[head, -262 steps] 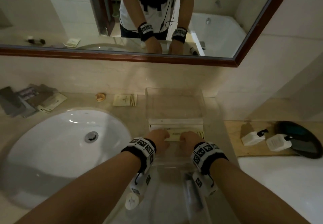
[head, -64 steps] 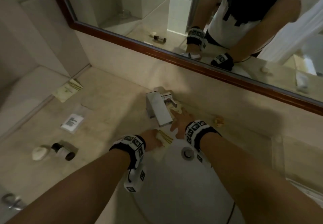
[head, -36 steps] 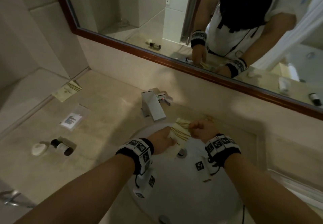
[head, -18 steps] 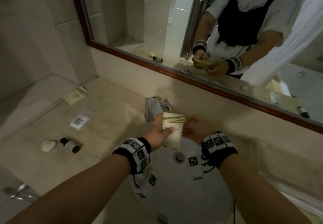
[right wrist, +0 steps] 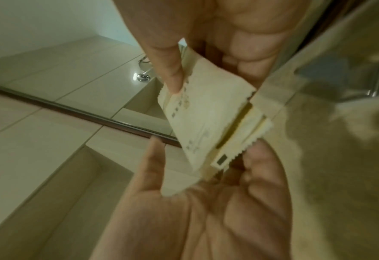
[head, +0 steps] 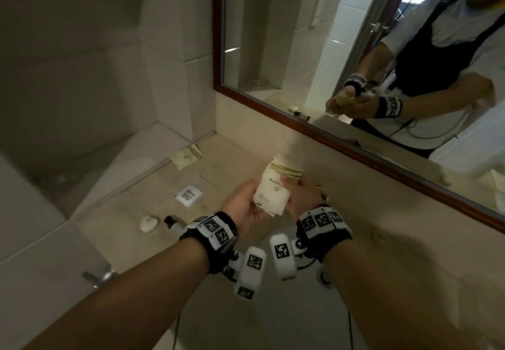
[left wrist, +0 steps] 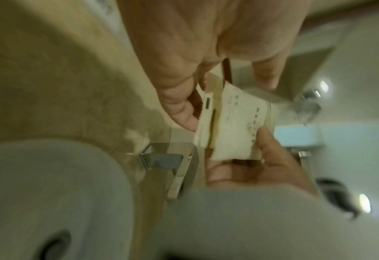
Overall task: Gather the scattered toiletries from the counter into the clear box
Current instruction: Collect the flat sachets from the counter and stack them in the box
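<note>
Small stack of cream sachets (head: 276, 188), green stripes at the far end, held up above the counter (head: 114, 213) between both hands, in front of the mirror (head: 300, 49). Left hand (head: 243, 207) cups it from below, thumb pad on the near face and fingers curled under the edge; right hand (head: 303, 196) pinches the other side, thumb (right wrist: 170, 77) on top, fingers behind. Wrist views show 2 or 3 packets w/ serrated edges, not squared up, one sliding out at the lower corner. Judgement: light, thin, soft paper-ish packs, a bit slick against each other, so they'll fan out or slip if gripped loosely; best pinched flat across the middle of the whole stack, thumb one face, fingers the other, not by a corner. Not fragile, though squeezing could crease them. Left of the stack on the counter: white printed sachet (head: 188, 195), closer in a round white soap (head: 148, 223) and small dark-capped bottle (head: 172, 221) just beside it; farther back, near the wall corner, another cream packet (head: 187, 156). Clear box not in view.
</note>
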